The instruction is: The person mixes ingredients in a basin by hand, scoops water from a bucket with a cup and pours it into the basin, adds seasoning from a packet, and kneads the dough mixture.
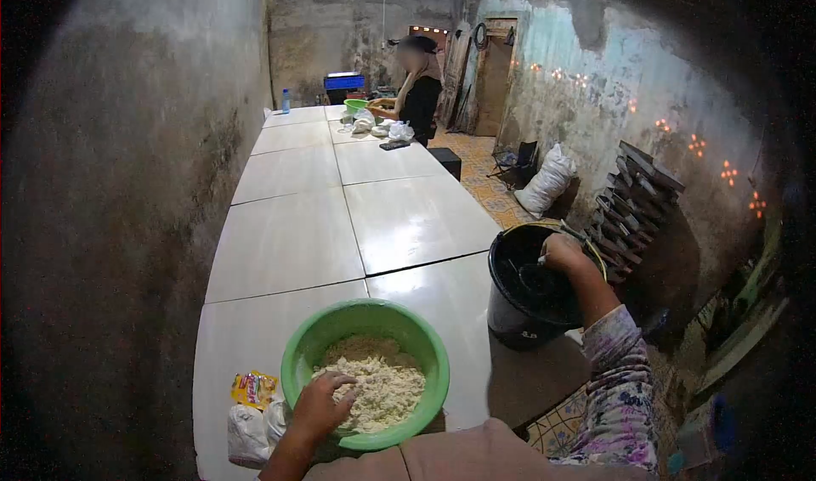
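A green basin [291, 345] stands at the near end of the table, holding a pale, crumbly flour mixture [387, 396] with a browner patch at the back. My left hand [320, 404] rests at the basin's near-left rim, fingers apart over the mixture. To the right, a black bucket [510, 298] stands on the table's edge. My right hand [564, 253] reaches into its mouth with fingers curled down; something whitish shows at the fingertips, but what they hold is hidden. Left of the basin lie a yellow packet [254, 388] and a white plastic bag [247, 434].
The long white tiled table [289, 243] runs away along the left wall. At its far end, a person [418, 94] works by a small green bowl [355, 105], white bags [399, 131] and a bottle [286, 99]. A white sack [548, 181] and stacked wood [633, 200] stand at right.
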A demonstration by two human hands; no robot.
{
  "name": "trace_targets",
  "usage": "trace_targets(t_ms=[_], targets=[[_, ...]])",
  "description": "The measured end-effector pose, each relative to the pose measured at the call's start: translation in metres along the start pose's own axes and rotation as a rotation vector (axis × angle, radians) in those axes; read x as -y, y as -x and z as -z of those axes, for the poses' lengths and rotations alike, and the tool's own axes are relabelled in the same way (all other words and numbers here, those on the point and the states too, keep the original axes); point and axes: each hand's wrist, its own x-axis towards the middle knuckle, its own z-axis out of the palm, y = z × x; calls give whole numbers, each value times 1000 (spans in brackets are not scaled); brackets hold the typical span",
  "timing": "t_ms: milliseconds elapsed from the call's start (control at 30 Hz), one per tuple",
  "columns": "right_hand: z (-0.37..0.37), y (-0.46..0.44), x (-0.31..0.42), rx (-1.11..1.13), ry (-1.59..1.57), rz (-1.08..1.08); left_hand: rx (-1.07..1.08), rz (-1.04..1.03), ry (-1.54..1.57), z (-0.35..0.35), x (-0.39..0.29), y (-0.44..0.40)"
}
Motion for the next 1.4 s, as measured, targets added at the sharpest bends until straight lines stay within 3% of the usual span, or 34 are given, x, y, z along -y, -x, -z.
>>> trace_targets(t_ms=[67, 100, 200, 367, 567, 633, 667, 733, 867, 1100, 1333, 1400], targets=[[-58, -62, -25, 209, 6, -438, 12, 2, -30, 2, -4, 2], [-35, -23, -14, 35, 59, -96, 19, -26, -16, -2, 3, 2], [-37, -10, -11, -45, 99, -26, 39, -80, -14, 0, 7, 5], [-36, -11, -4, 25, 172, -130, 79, 27, 4, 0, -2, 7], [7, 31, 17, 43, 200, 49, -59, -49, 84, 2, -1, 7], [11, 42, 13, -87, 135, 201, -23, -43, 75, 1, 1, 9], [14, 47, 14, -94, 130, 213, 1, -42, 70, 1, 2, 9], [22, 61, 16, -332, -9, 200, 33, -12, 44, 1, 3, 9], [25, 67, 15, -520, 22, 172, 33, -11, 85, 1, 0, 7], [22, 80, 12, -649, -87, 269, -44, -63, 55, -6, 7, 7], [21, 78, 10, -660, -49, 228, 42, 36, 81, 2, -4, 8], [18, 76, 7, -754, -39, 327, 46, 50, 72, 0, -1, 8]])
